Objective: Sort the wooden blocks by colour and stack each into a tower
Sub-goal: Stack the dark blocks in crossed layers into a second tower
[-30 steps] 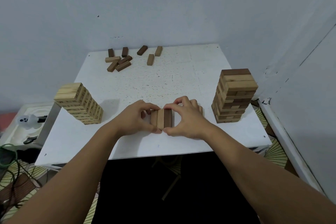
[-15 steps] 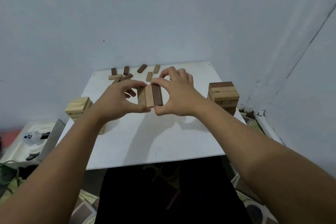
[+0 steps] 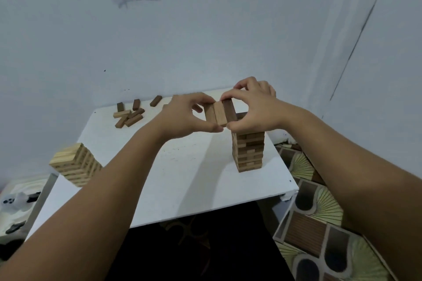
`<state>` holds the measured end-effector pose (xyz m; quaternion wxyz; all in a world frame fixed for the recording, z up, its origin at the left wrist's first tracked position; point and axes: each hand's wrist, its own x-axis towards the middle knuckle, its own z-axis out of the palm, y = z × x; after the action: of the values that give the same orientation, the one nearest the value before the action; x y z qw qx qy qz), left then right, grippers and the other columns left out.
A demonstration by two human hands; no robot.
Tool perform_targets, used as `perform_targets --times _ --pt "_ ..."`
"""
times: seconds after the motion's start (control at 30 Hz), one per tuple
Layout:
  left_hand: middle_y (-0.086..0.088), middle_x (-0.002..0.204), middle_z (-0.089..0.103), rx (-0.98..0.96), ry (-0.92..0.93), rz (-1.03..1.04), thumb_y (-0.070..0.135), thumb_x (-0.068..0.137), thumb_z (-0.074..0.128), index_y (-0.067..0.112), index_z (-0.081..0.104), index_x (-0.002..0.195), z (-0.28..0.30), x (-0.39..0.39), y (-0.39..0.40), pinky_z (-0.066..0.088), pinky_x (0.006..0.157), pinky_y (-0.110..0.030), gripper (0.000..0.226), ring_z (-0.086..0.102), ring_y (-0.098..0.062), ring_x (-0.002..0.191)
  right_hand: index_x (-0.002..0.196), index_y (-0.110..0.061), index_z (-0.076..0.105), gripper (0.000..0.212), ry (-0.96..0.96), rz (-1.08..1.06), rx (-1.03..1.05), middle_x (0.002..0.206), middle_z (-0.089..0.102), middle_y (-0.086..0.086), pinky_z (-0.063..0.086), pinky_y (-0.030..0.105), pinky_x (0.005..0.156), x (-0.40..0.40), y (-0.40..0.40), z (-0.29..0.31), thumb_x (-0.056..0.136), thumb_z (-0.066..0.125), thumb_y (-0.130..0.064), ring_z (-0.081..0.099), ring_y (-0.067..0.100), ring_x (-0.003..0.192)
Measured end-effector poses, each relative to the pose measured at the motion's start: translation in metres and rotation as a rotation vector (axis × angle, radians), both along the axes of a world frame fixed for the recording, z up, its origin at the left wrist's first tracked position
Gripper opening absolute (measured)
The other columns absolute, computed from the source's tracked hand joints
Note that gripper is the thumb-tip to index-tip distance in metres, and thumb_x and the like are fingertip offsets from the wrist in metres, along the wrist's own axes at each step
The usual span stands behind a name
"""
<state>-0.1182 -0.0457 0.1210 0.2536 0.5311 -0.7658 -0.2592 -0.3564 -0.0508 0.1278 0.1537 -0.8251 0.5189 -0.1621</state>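
Landmark: the brown tower [image 3: 248, 150], standing toward the right of the white table [image 3: 182, 180]; every place below is read from it.
Pale tower: the pale tower [image 3: 74, 167] sits well to the brown tower's left and nearer the camera, at the table's left edge, so the two colours are kept well apart.
Left hand: the left hand [image 3: 185, 116] is up and left of the brown tower's top, thumb under and fingers over the near-left end of a row of three blocks [image 3: 220, 113], pinching it.
Right hand: the right hand [image 3: 253, 107] sits right over the brown tower's top, hiding it, and pinches the row's other side.
Why two hands: squeezed from both sides, the three loose blocks hold together as one flat layer, I'd say.
Row: in the air, just above and left of the brown tower's top, roughly level; it looks ready to go on as the next layer.
Watch for: a nudge on setting down could shift the tall stack.
Loose blocks: the loose blocks [image 3: 129, 115] lie scattered far to the brown tower's left and behind it, near the wall, not yet stacked.
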Motion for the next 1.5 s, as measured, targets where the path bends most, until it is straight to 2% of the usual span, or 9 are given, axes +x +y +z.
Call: perform_targets --times 0.13,0.33,0.5,0.67,0.77,0.87,0.93,1.17,1.5 --pt "0.021 0.116 0.066 0.045 -0.012 -0.041 0.049 0.066 0.095 0.038 0.068 0.122 0.0 -0.032 -0.009 0.046 0.085 -0.025 0.063 0.06 -0.001 0.108 0.133 -0.059 0.048 0.074 -0.032 -0.052 0.115 0.14 0.027 -0.012 0.021 0.037 0.106 -0.032 -0.002 -0.001 0.062 0.066 -0.062 0.02 0.018 0.132" --pt "0.026 0.12 0.062 0.058 -0.15 -0.049 0.053 0.071 0.091 0.041 0.066 0.123 -0.002 -0.056 -0.015 0.027 0.071 0.007 0.06 0.054 0.005 0.11 0.132 -0.062 0.047 0.074 -0.088 -0.069 0.208 0.145 0.027 -0.012 0.028 0.047 0.114 -0.054 -0.006 -0.014 0.061 0.068 -0.066 0.018 0.022 0.141" --pt "0.024 0.122 0.062 0.104 -0.135 -0.057 0.051 0.071 0.091 0.039 0.066 0.124 -0.002 -0.06 -0.015 0.036 0.079 -0.014 0.06 0.056 -0.002 0.115 0.135 -0.058 0.049 0.065 -0.116 -0.041 0.23 0.147 0.027 -0.011 0.027 0.039 0.104 -0.063 -0.01 -0.022 0.078 0.08 -0.054 0.018 0.021 0.141" --pt "0.023 0.123 0.062 0.138 -0.107 -0.055 0.051 0.07 0.091 0.038 0.066 0.124 -0.003 -0.063 -0.016 0.049 0.094 -0.028 0.061 0.056 -0.004 0.117 0.137 -0.056 0.05 0.064 -0.128 -0.031 0.271 0.149 0.027 -0.01 0.028 0.04 0.104 -0.064 -0.012 -0.022 0.081 0.081 -0.052 0.018 0.02 0.142" --pt "0.022 0.128 0.06 0.159 -0.103 -0.049 0.053 0.069 0.092 0.04 0.062 0.132 -0.002 -0.062 -0.014 0.048 0.099 -0.031 0.072 0.055 -0.005 0.119 0.139 -0.057 0.047 0.067 -0.158 -0.021 0.306 0.15 0.027 -0.01 0.028 0.041 0.105 -0.066 -0.012 -0.023 0.081 0.081 -0.051 0.018 0.02 0.143" --pt "0.017 0.135 0.058 0.21 -0.057 -0.047 0.052 0.066 0.094 0.04 0.049 0.148 -0.003 -0.054 -0.009 0.045 0.104 -0.033 0.094 0.053 -0.007 0.124 0.146 -0.062 0.033 0.085 -0.163 -0.025 0.334 0.156 0.025 -0.01 0.029 0.047 0.112 -0.07 -0.012 -0.027 0.076 0.081 -0.057 0.018 0.022 0.147" --pt "0.016 0.134 0.059 0.23 -0.024 -0.032 0.05 0.065 0.096 0.038 0.049 0.148 -0.005 -0.048 -0.007 0.047 0.107 -0.036 0.097 0.053 -0.007 0.125 0.147 -0.063 0.03 0.093 -0.171 -0.032 0.339 0.157 0.025 -0.009 0.029 0.052 0.117 -0.072 -0.013 -0.029 0.067 0.079 -0.065 0.019 0.023 0.148" --pt "0.017 0.125 0.065 0.239 0.076 0.013 0.044 0.067 0.095 0.041 0.068 0.121 -0.013 -0.043 -0.003 0.05 0.105 -0.036 0.061 0.059 -0.004 0.118 0.133 -0.063 0.046 0.081 -0.201 -0.012 0.374 0.152 0.029 -0.013 0.031 0.049 0.115 -0.074 -0.018 -0.035 0.06 0.079 -0.069 0.024 0.019 0.146" --pt "0.014 0.124 0.066 0.258 0.113 0.004 0.039 0.069 0.095 0.039 0.069 0.119 -0.015 -0.045 -0.004 0.05 0.102 -0.032 0.057 0.059 -0.005 0.118 0.128 -0.063 0.049 0.074 -0.228 -0.016 0.38 0.148 0.032 -0.012 0.033 0.041 0.103 -0.071 -0.018 -0.035 0.06 0.079 -0.068 0.028 0.016 0.14"
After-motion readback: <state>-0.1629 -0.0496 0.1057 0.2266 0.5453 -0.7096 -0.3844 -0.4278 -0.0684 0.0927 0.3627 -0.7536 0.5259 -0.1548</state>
